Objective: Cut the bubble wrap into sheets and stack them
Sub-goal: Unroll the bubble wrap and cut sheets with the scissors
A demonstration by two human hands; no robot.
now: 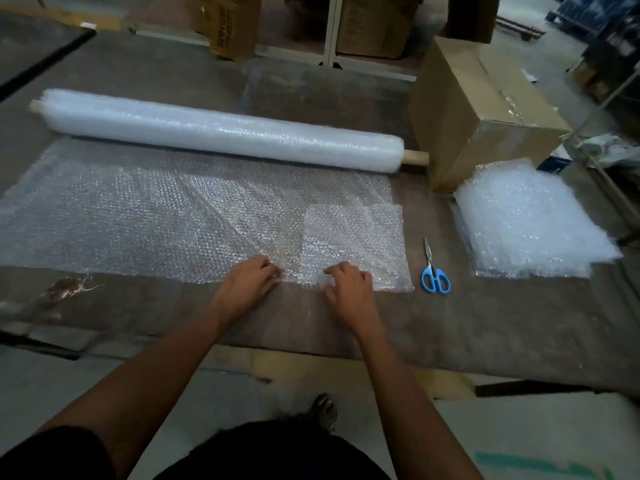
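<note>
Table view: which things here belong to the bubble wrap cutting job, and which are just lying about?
Job:
roll
unrolled wrap, both hands on its near edge: left hand, right hand
small sheet
scissors
stack of sheets

Lying about:
big cardboard box
boxes behind the table

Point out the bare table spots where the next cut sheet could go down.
Bare: the table strip nearest the person, below the scissors and the stack of sheets; also beyond the roll. Crowded: the right side, by the cardboard box.
</note>
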